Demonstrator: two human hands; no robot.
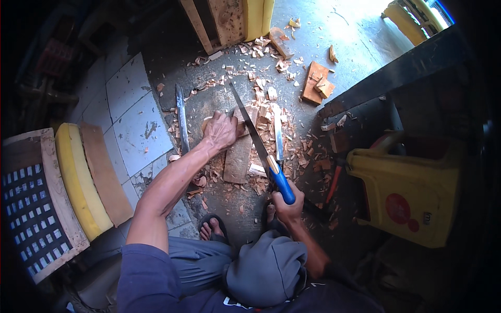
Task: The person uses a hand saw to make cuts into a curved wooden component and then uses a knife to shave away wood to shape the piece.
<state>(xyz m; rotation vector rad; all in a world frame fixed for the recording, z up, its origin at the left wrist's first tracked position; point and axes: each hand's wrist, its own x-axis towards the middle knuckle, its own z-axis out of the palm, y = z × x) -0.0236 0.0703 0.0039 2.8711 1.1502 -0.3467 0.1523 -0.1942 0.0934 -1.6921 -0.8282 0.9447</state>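
Observation:
My right hand (288,202) grips the blue handle of a handsaw (249,122), whose long, dark, narrow blade tapers away from me. The blade passes beside a short wood block (249,115); I cannot tell whether they touch. Bent over that block, my left hand (220,130) holds it down, its fingertips partly hidden. Beneath lies a flat wooden board (239,159) on the floor. To the left of my left hand is a long metal blade (182,117). Another bright, straight blade (278,133) lies among the chips right of the saw.
Wood chips (258,49) litter the floor. Two brown wood pieces (314,83) lie at the far right. A yellow jerrycan (412,188) stands to the right, near a dark beam (391,68). On the left are a yellow-padded wooden frame (78,177) and white floor tiles (138,130).

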